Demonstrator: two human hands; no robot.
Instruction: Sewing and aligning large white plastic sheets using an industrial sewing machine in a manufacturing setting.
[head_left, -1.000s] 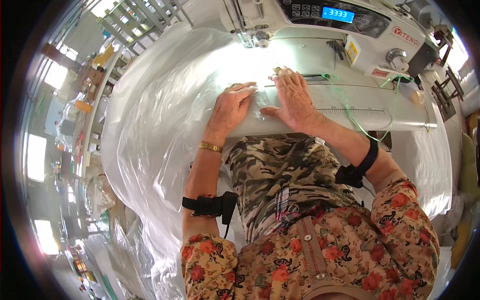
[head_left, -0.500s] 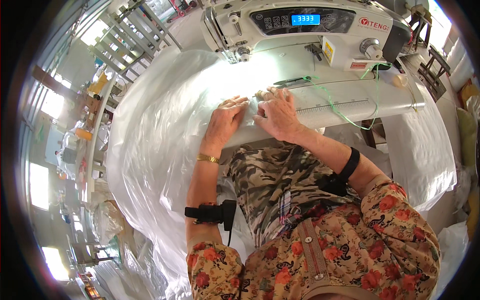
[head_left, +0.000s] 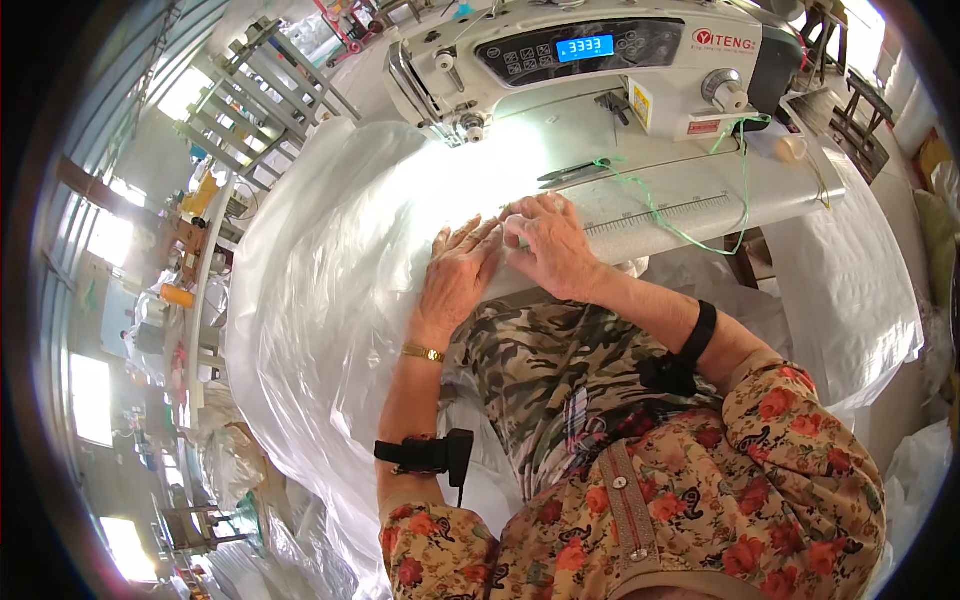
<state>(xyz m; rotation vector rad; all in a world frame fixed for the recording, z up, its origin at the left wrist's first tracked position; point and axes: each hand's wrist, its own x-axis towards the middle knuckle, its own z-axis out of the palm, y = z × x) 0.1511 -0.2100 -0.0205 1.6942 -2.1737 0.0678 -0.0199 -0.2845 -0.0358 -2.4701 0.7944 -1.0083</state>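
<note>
A large, translucent white plastic sheet [head_left: 320,280] spreads over the left of the sewing table and hangs down toward my lap. My left hand [head_left: 462,278] lies on it near the table's front edge, fingers stretched and flat. Close beside it, my right hand [head_left: 552,248] has its fingers curled, pinching a whitish bit of the sheet between thumb and fingers. Beyond both hands stands a white sewing machine [head_left: 660,70], its lamp glaring on the sheet. The needle area [head_left: 468,130] is farther off than my fingertips, and glare hides the sheet's detail there.
Black thread snips [head_left: 572,174] lie right of the hands, tied to a green string [head_left: 690,228]. A ruler scale [head_left: 660,214] runs along the table's front edge. More plastic sheeting [head_left: 850,290] hangs at the right. A grey rack [head_left: 260,110] stands far left.
Both hands have come slightly nearer to me. The left fingers have spread flatter, and the right fingers have curled in, with a whitish bit of sheet now between them. The view has shifted slightly.
</note>
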